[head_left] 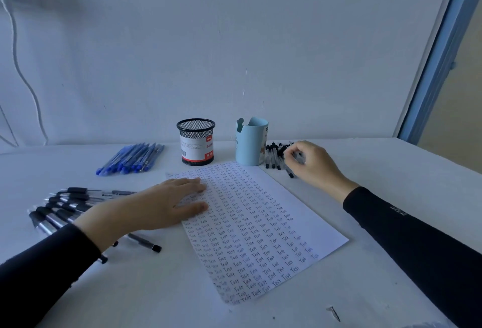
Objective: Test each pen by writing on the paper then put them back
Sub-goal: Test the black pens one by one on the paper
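A white sheet of paper, covered with rows of the handwritten word "Test", lies at the middle of the table. My left hand rests flat on its upper left part, fingers straight. My right hand is over a pile of black-capped clear pens to the right of a light blue cup; its fingers are curled round one of those pens. A heap of blue pens lies at the back left. Black click pens lie under and beside my left forearm.
A black mesh pen holder with a red and white label stands behind the paper, left of the blue cup. A small dark screw lies near the front edge. The white wall rises just behind the table; a window frame stands at the right.
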Demonstrator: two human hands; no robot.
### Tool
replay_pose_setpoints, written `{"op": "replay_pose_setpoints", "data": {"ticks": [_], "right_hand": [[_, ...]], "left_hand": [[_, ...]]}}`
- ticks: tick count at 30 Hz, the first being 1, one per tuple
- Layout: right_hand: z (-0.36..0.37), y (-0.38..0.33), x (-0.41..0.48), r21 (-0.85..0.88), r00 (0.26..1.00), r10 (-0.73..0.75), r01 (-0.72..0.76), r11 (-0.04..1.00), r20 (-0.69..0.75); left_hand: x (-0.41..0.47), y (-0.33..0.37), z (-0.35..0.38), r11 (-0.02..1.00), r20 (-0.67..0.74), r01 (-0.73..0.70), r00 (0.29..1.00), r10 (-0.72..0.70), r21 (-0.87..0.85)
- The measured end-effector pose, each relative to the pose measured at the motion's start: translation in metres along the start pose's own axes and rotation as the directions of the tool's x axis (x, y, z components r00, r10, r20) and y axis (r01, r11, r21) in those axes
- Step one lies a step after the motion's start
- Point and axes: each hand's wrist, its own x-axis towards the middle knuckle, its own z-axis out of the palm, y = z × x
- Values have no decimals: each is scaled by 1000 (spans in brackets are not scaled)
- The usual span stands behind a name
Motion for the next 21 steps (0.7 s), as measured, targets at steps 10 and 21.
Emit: {"op": "replay_pose_setpoints", "data": {"ticks": [10, 21], "right_hand": [[20, -39, -30, 99, 910, -325, 310, 945, 255], [20, -38, -30, 121, 909, -325, 303, 945, 260]], "left_hand": [[-23, -31, -48, 983, -196, 30, 978, -66, -179], [-37, -52, -65, 988, 12, 137, 991, -137, -64]]}}
